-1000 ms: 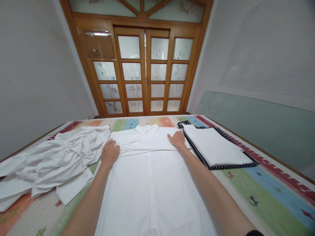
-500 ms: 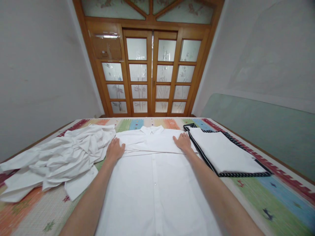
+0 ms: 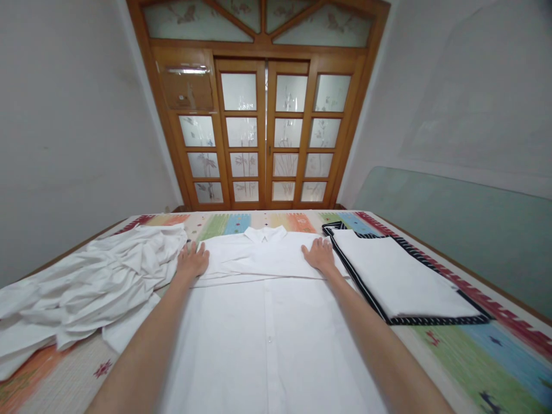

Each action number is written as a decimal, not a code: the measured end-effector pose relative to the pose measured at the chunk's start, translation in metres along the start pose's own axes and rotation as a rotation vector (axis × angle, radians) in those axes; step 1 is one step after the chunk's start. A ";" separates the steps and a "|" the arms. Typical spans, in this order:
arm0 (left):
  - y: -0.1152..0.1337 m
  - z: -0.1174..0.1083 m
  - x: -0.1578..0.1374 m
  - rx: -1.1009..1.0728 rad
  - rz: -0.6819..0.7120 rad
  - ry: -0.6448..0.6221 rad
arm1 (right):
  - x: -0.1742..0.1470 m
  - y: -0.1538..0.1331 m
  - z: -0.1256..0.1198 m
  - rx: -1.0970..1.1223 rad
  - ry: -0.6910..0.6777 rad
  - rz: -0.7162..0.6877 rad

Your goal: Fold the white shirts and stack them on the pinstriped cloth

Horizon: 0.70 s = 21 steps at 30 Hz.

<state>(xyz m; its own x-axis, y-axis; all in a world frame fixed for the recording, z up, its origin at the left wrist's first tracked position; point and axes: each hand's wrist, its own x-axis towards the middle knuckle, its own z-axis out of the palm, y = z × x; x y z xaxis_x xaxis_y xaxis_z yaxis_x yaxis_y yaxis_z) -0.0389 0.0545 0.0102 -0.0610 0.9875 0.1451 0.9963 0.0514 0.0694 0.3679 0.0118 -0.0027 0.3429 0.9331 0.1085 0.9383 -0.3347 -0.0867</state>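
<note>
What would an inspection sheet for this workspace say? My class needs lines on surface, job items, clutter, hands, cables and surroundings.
Surface: multicoloured patterned cover, partly hidden by clothing.
Job items: white shirt, laid out front up, collar at the far end, cloth folded across its upper front.
Clutter: crumpled white cloth to the left; folded white cloth with black patterned edging to the right.
Hands: left hand and right hand at opposite sides of the shirt's upper part, fingers spread.
Cables: nothing seen.
Surroundings: glass-paned wooden doors ahead, pale walls either side, pale green panel on the right.
</note>
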 end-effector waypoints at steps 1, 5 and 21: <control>-0.001 0.001 0.002 -0.007 -0.001 0.004 | 0.000 0.000 0.000 0.001 -0.004 0.000; -0.001 -0.002 0.004 -0.017 -0.023 0.012 | 0.003 -0.001 -0.002 -0.008 -0.019 -0.014; 0.053 0.004 -0.043 -0.033 0.108 0.065 | 0.040 0.007 -0.043 0.140 -0.064 -0.216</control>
<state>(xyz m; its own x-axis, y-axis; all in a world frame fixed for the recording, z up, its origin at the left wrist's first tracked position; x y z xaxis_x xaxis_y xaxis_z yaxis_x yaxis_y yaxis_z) 0.0166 0.0150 0.0035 0.0418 0.9752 0.2174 0.9948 -0.0609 0.0819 0.3899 0.0416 0.0441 0.1277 0.9888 0.0771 0.9727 -0.1097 -0.2046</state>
